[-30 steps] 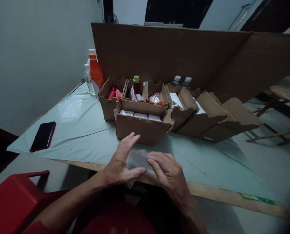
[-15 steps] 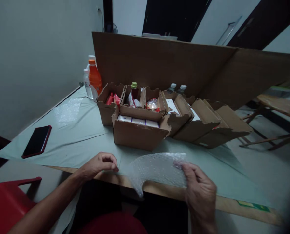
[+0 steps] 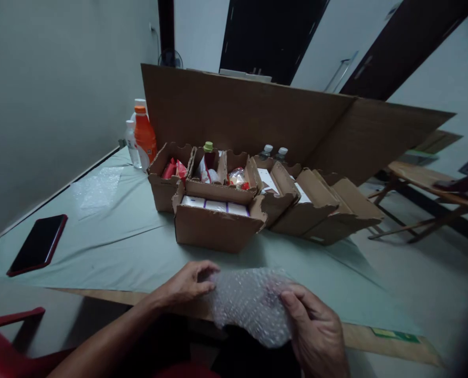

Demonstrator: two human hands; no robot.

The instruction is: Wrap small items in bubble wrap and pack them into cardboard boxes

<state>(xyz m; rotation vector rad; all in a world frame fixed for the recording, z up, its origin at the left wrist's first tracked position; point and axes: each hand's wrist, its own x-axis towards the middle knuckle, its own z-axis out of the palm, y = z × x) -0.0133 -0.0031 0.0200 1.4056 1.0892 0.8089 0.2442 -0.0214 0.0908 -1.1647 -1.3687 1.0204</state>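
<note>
A clear sheet of bubble wrap (image 3: pixel 249 307) spans between my two hands over the table's front edge, its lower part sagging. My right hand (image 3: pixel 316 325) pinches its right end between thumb and fingers. At the opposite end, the curled fingers and thumb of my left hand (image 3: pixel 194 283) close on the left edge. Just beyond the wrap stands a low cardboard box (image 3: pixel 214 226) with white and purple packs (image 3: pixel 216 205) inside.
Several open cardboard bins (image 3: pixel 312 210) with packaged goods line the table before a tall cardboard panel (image 3: pixel 237 110). At left are a phone (image 3: pixel 39 244), another bubble wrap sheet (image 3: pixel 97 189) and an orange bottle (image 3: pixel 144 134). A red stool (image 3: pixel 5 346) stands lower left.
My left hand has moved right and taken the sheet's left edge. The bubble wrap now faces me more broadly between both hands. The view has shifted slightly.
</note>
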